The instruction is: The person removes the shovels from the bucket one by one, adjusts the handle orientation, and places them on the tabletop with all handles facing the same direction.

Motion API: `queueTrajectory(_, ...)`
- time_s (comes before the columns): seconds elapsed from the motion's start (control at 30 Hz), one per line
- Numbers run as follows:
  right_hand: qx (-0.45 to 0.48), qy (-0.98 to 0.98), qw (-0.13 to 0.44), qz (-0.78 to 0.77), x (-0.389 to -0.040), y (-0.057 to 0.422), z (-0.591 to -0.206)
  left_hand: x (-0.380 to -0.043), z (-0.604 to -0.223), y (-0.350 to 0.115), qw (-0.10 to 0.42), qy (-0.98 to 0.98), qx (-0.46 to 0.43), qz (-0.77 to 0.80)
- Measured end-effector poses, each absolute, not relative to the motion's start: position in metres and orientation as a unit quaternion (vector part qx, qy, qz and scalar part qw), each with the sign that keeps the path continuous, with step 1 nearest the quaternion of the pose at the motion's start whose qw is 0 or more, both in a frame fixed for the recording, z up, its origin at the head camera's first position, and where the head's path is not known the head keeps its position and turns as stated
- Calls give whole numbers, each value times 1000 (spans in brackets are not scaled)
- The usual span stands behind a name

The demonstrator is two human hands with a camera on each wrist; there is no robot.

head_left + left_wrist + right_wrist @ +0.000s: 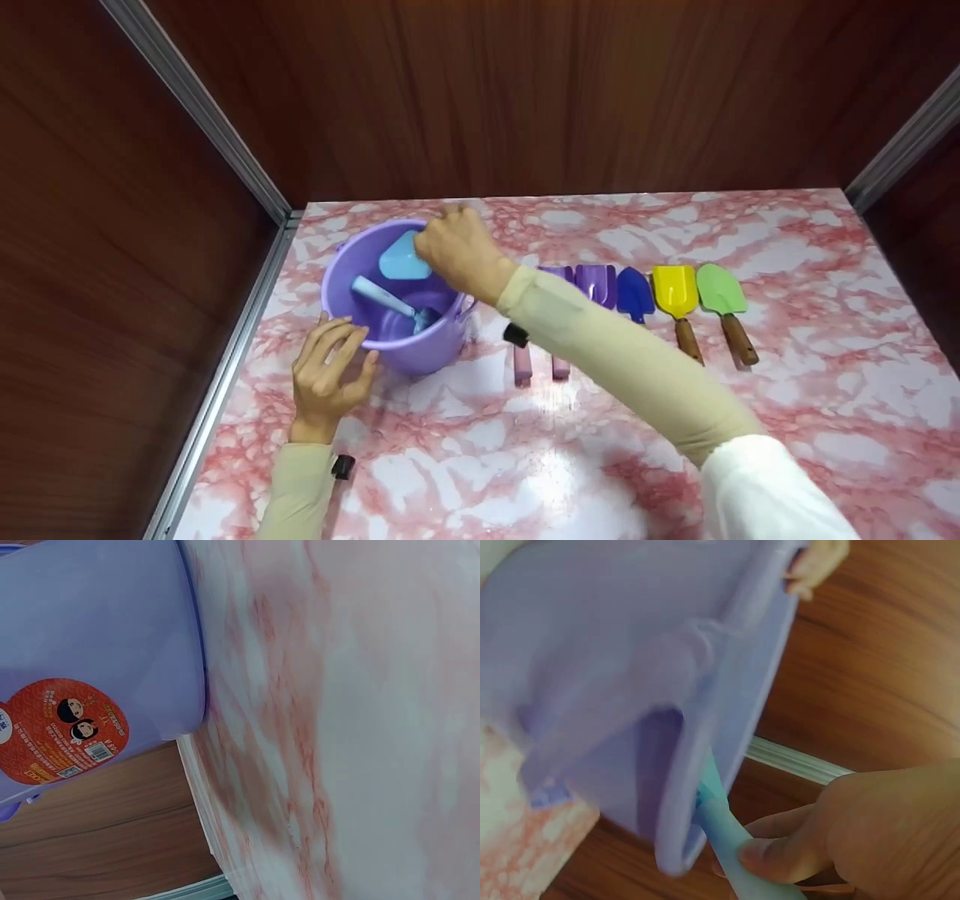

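Note:
A purple bucket (420,356) stands at the left, a round red label on its side in the left wrist view. My left hand (326,375) holds its near-left rim, fingers over the edge and thumb outside. At the far-right rim my right hand (465,251) grips a light-blue toy shovel (735,847) by its handle. The shovel's broad blade (405,259) reaches down into the bucket. Inside the bucket leans another tool with a pale-blue handle (382,294); its dark-blue head is partly shadowed.
Right of the bucket lies a row of toy shovels: purple (596,283), dark blue (635,292), yellow (675,289) and green (721,289). Two pink handles (523,364) show below my right forearm, which partly covers the row. Brown wooden panels (525,97) border the marbled table (465,465).

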State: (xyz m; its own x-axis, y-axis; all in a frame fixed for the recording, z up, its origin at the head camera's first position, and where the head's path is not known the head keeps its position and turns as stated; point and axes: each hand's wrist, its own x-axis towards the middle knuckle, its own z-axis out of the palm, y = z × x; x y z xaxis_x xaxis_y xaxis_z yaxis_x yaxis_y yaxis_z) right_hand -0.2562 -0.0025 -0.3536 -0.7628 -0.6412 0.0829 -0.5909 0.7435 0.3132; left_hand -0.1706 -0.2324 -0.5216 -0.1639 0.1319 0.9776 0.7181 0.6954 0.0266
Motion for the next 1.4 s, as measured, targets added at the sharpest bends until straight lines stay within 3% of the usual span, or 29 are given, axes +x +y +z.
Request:
queueTrajectory(0.3, 337, -933, 126, -19, -267, 54, -345, -172, -522, -232, 578, -716, -290, -264)
queueTrajectory(0.57, 324, -925, 59, 187, -275, 102, -355, -171, -526, -231, 579, -716, -286, -266)
queueTrajectory(0.7, 304, -918, 57, 249, -275, 136, -363, -172, -526, -232, 572, -719, -289, -268)
queueTrajectory(1.2, 189, -910, 37, 367, -263, 230, -395, -172, -523, -232, 571, -717, -286, -280)
queueTrajectory(1.4, 123, -907, -7, 403, -251, 258, -403, -170, -524, -231, 572, -716, -283, -282)
